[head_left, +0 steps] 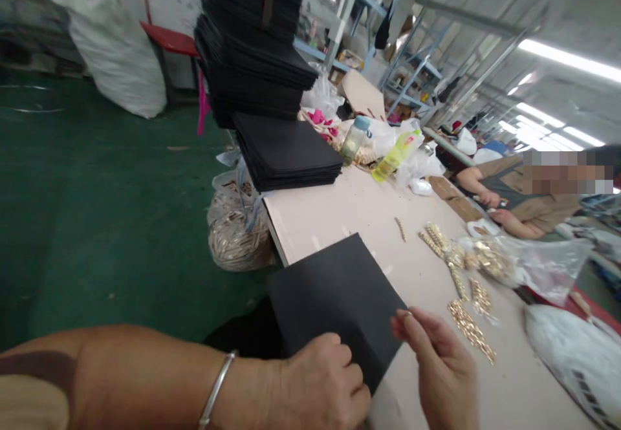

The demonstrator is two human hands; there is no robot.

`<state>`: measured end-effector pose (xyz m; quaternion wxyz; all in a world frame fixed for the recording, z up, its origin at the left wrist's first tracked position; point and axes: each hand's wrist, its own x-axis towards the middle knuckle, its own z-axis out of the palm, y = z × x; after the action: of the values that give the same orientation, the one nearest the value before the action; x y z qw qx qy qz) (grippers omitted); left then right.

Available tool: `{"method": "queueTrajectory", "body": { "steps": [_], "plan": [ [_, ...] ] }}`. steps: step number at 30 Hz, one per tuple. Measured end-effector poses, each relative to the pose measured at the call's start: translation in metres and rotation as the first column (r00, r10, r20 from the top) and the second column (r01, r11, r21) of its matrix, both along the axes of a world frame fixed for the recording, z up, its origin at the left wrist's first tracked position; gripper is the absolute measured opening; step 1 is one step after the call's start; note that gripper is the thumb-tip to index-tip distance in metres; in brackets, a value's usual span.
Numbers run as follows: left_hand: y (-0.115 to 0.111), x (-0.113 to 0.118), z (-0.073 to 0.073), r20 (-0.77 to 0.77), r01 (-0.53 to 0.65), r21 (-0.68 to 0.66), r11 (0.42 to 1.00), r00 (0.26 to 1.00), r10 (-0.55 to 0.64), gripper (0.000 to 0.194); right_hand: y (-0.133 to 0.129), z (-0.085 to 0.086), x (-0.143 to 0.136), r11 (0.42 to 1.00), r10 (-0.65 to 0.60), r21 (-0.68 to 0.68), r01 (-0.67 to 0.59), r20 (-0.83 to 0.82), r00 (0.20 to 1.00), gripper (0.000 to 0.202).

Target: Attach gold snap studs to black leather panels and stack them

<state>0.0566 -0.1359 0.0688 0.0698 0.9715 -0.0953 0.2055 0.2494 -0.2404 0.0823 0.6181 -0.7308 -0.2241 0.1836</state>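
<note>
Workshop bench, pale pink tabletop [349, 210] over green floor. One flat black square fabric sheet [334, 294] lies at near table edge, overhanging it, one corner pointing away from person. Left hand [325, 385] curled, pressing on sheet's near part, so nearer to it; right hand [436, 359] just beside sheet's right corner, fingertips pinched on sth small, not identifiable. Loose gold metal chain strips [468, 326], approx. 6–7, lie to right of hands. 2 stacks of black sheets [286, 152] sit further back; 1 co-worker's arm [514, 223] rests on table at far right
</note>
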Motion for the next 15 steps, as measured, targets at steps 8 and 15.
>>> {"method": "queueTrajectory", "body": {
  "steps": [8, 15],
  "plan": [
    [0.01, -0.07, -0.038, -0.393, -0.375, -0.813, 0.446, 0.918, 0.054, 0.03, 0.01, -0.057, -0.024, 0.959, 0.189, -0.198, -0.204, -0.094, 0.978, 0.037],
    [0.036, -0.067, -0.083, -0.422, -0.413, -0.879, -0.239, 0.906, -0.013, 0.055, 0.026, -0.048, -0.025, 0.888, 0.309, -0.286, -0.36, -0.207, 0.928, 0.037]
  ]
}}
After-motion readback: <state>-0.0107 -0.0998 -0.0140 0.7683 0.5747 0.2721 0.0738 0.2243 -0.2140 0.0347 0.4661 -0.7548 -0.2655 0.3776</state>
